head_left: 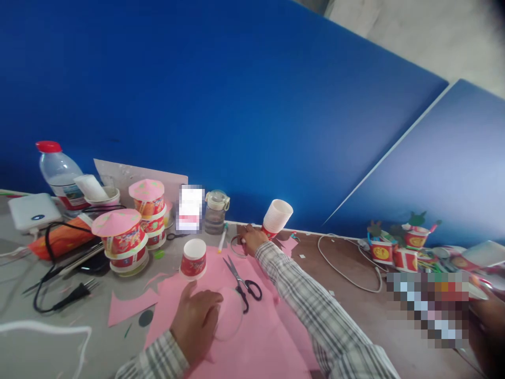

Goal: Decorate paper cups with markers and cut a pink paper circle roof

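My left hand (197, 318) is over the pink paper (256, 342), its fingers curled at the left edge of a clear round disc (231, 316). My right hand (252, 239) reaches to the back of the paper, fingers bent over the edge of a ring-shaped roll of tape (236, 247). Scissors (241, 281) with black handles lie slightly spread on the paper between my hands. A red and white paper cup (194, 260) stands upside down beyond my left hand. Just behind my right hand leans a stack of paper cups (277, 216).
Cup models with pink cone roofs (118, 237), a phone (190, 209), a water bottle (215, 213) and a glue stick or pen (223, 239) stand or lie behind. A black plug (79, 295) lies left. Right are a white cable (347, 284), decorated cups (382, 252) and another person's hand (491, 321).
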Tool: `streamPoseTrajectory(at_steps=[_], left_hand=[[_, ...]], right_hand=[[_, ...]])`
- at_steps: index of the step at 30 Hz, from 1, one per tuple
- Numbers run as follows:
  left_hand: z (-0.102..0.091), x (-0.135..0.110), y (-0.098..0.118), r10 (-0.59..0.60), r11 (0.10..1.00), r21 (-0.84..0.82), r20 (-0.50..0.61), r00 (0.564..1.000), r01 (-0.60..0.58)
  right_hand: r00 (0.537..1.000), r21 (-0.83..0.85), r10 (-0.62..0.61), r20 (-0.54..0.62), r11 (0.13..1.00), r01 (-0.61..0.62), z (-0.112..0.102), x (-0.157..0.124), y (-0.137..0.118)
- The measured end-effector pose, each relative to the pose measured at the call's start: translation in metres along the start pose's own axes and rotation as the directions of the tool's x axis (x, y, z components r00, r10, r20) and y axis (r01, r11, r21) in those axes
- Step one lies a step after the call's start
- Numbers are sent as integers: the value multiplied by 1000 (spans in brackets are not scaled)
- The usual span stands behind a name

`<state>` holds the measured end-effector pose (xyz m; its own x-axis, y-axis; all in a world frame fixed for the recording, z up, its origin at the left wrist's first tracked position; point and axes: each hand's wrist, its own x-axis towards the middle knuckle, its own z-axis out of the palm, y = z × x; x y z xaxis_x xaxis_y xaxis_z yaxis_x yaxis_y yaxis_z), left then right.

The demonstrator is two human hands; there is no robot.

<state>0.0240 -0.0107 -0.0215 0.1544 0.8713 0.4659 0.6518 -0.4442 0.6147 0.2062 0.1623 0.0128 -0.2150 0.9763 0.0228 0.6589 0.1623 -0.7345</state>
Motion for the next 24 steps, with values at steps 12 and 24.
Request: streamPoseTrajectory(at_steps=[12, 24], left_hand=[[0, -2, 4, -29, 996, 87, 58, 998, 23], [-8, -1, 1, 221, 960, 91, 333, 917, -264]], right_hand=[[969, 391, -138, 203, 919, 49, -9, -132, -46], [927, 171, -370, 56, 919, 356, 26, -185, -32]])
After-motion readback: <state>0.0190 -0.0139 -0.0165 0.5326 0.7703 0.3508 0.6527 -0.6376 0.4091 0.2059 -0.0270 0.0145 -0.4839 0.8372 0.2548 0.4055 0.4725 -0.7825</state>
